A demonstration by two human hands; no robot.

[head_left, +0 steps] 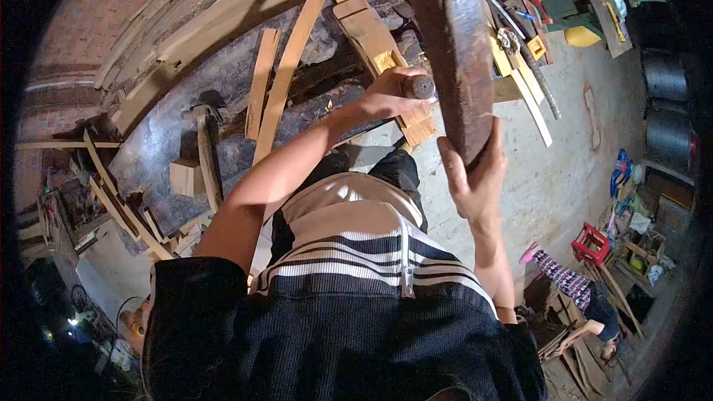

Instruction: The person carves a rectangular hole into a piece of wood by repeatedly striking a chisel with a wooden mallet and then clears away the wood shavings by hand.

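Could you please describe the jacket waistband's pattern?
The waistband has black and white stripes; see head view.

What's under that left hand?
A wooden board shows on both sides of the left hand, which grips a round-ended handle. The part beneath and the handle's lower end are covered.

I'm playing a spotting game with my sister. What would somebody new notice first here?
Probably the big brown tool in the right hand, looming large at the upper middle. Next, the left hand around a round handle, over a notched wooden board. Then maybe the bright red crate at the lower right, near another person.
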